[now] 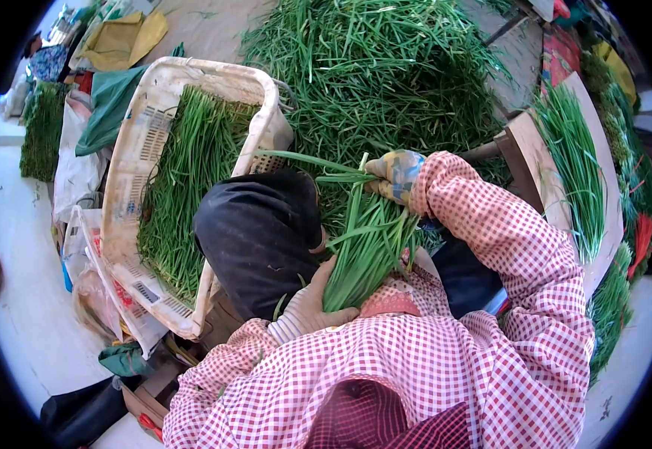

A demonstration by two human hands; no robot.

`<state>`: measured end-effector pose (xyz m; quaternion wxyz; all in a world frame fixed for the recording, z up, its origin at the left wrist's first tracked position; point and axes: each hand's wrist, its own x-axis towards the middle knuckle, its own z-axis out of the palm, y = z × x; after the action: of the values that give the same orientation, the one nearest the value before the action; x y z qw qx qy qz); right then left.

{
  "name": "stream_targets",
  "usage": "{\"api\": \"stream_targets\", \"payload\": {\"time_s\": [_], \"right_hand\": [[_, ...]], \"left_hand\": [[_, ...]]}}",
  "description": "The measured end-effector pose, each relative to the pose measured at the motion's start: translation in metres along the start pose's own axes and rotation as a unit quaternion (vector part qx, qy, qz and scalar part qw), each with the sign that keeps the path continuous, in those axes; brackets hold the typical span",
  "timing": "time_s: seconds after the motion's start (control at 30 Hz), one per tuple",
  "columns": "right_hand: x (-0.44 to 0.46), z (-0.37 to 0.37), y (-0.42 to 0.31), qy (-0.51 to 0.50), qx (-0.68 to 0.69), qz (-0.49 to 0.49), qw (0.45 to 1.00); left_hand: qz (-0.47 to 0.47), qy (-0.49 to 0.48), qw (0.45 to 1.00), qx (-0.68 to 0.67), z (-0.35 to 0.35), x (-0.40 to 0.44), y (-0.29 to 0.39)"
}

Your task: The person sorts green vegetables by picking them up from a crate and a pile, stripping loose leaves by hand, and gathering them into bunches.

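Green leaves (367,258), left hand (312,305) cradling, right hand (397,177) gripping

You have no text, label, brand, number or sign that can be read anywhere in view.

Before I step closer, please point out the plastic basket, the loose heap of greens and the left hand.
Plastic basket (275,133), head view: outer wall, near a corner.
Loose heap of greens (389,75), head view: its middle.
Left hand (308,301), head view: back of the glove.
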<state>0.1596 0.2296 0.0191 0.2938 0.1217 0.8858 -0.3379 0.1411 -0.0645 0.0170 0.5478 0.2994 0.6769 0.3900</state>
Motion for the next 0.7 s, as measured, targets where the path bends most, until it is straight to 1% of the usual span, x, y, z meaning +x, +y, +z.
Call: {"api": "stream_targets", "payload": {"time_s": [0.03, 0.07, 0.1, 0.13, 0.17, 0.2, 0.23, 0.27, 0.3, 0.33, 0.37, 0.4, 0.47, 0.53, 0.6, 0.67, 0.7], "right_hand": [[-0.001, 0.0, 0.005, 0.021, 0.001, -0.025, 0.999], [0.001, 0.002, 0.014, 0.044, 0.002, -0.05, 0.998], [0.036, 0.001, 0.046, 0.109, 0.32, 0.133, 0.932], [0.067, 0.0, 0.072, 0.155, 0.595, 0.293, 0.732], [0.003, -0.061, 0.033, 0.09, 0.255, 0.263, 0.926], [-0.003, -0.06, 0.07, 0.269, 0.213, 0.136, 0.929], [-0.01, -0.06, 0.106, 0.429, 0.115, 0.017, 0.896], [-0.039, -0.084, 0.07, 0.406, 0.394, 0.173, 0.806], [-0.051, -0.09, 0.084, 0.429, 0.449, 0.147, 0.77], [-0.049, -0.089, 0.101, 0.475, 0.458, 0.124, 0.741], [-0.057, -0.086, 0.095, 0.43, 0.48, 0.143, 0.751], [-0.068, -0.078, 0.088, 0.384, 0.5, 0.163, 0.759], [-0.05, -0.038, 0.092, 0.332, 0.603, 0.008, 0.725], [-0.032, -0.004, 0.077, 0.24, 0.631, -0.053, 0.736], [-0.009, 0.021, 0.06, 0.157, 0.738, -0.122, 0.645], [-0.015, 0.03, 0.046, 0.06, 0.725, -0.269, 0.632], [-0.023, 0.026, 0.03, 0.036, 0.746, -0.266, 0.609]], "left_hand": [[0.002, -0.004, 1.0, 0.008, 0.0, -0.001, 0.001], [-0.016, -0.004, 1.0, -0.005, -0.001, -0.003, 0.002], [-0.034, -0.004, 0.999, -0.017, -0.002, -0.005, 0.003], [-0.033, -0.007, 0.999, -0.009, -0.003, -0.009, 0.003], [-0.017, 0.007, 1.0, -0.007, -0.003, -0.012, 0.002], [-0.002, 0.024, 1.0, -0.007, -0.004, -0.016, 0.001], [-0.001, 0.037, 0.996, -0.077, -0.005, -0.02, 0.008], [0.0, 0.04, 0.997, -0.07, -0.01, -0.024, 0.014], [-0.013, 0.021, 0.992, -0.121, -0.018, -0.027, 0.019], [-0.024, 0.002, 0.985, -0.173, -0.025, -0.029, 0.023], [-0.02, -0.021, 0.977, -0.212, -0.032, -0.031, 0.017], [-0.014, -0.02, 0.978, -0.205, -0.036, -0.031, 0.019], [-0.033, -0.136, 0.924, -0.357, -0.04, -0.03, 0.024], [-0.037, -0.132, 0.924, -0.358, -0.037, -0.027, 0.023], [-0.07, -0.169, 0.912, -0.367, -0.037, -0.025, 0.017], [-0.082, -0.171, 0.906, -0.38, -0.035, -0.025, 0.02], [-0.086, -0.166, 0.899, -0.396, -0.035, -0.024, 0.021]]}}
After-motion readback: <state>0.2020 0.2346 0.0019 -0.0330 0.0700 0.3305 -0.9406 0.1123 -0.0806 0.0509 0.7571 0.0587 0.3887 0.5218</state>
